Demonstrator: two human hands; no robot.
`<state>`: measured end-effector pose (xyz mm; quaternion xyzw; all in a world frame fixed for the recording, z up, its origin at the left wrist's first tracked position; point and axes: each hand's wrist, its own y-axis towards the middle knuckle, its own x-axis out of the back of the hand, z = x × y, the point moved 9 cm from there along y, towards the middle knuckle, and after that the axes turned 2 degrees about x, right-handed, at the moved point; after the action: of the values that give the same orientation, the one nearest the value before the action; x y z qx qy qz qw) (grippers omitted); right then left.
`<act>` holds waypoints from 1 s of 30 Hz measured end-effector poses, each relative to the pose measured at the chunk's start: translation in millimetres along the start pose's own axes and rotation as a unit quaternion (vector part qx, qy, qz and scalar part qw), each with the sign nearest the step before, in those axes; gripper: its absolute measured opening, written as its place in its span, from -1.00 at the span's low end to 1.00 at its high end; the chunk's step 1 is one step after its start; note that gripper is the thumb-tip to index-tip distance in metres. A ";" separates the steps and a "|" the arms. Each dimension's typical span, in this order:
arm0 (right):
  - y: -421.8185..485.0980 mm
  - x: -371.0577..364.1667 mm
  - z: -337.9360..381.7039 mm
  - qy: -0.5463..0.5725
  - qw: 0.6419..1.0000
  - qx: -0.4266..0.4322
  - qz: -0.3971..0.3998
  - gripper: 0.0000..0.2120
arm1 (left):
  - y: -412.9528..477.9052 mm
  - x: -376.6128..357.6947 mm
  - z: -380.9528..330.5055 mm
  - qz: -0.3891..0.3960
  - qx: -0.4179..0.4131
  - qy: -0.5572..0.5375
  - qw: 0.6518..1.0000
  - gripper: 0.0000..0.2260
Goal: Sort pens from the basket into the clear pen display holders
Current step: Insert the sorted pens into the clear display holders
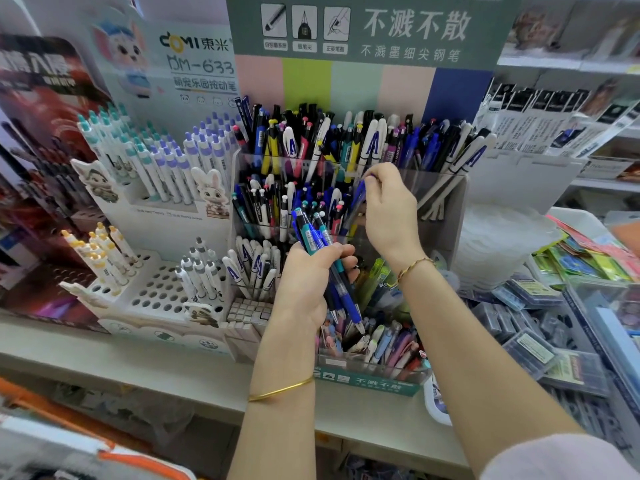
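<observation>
My left hand [311, 282] grips a bundle of blue and teal pens [317, 233], held upright in front of the clear tiered pen display holder [408, 181]. Up at the holder's middle tier, my right hand [389, 209] pinches a single blue pen [358, 197] by its top end, its tip pointing down into a compartment. The holder's tiers are packed with blue, black, yellow and white pens. The basket is not clearly in view.
A white rack [156, 289] with holes holds white pens at the left. A low clear box of pastel pens [377, 344] stands under my hands. Packets and boxed items [533, 344] fill the shelf at the right. A grey shelf edge [138, 379] runs across the front.
</observation>
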<state>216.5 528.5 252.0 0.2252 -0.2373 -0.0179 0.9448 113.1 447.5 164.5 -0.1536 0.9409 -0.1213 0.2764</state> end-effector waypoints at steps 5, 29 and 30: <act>1.7 -1.1 1.5 -0.111 0.993 0.018 0.027 -0.79 | 0.1 -1.2 -1.2 0.010 -0.004 0.005 1.000 -0.70; -26.9 17.4 -8.5 0.048 0.979 -0.069 0.186 -0.87 | -2.3 -28.7 10.6 0.092 -0.019 0.105 0.990 -0.87; -27.2 18.9 -7.0 0.035 0.981 -0.052 0.185 -0.93 | -1.6 -28.7 11.3 0.090 -0.022 0.114 0.989 -0.86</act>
<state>238.4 504.3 243.0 0.1283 -0.2406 0.1522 0.9500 142.8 454.6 169.6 -0.0593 0.9788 -0.0915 0.1735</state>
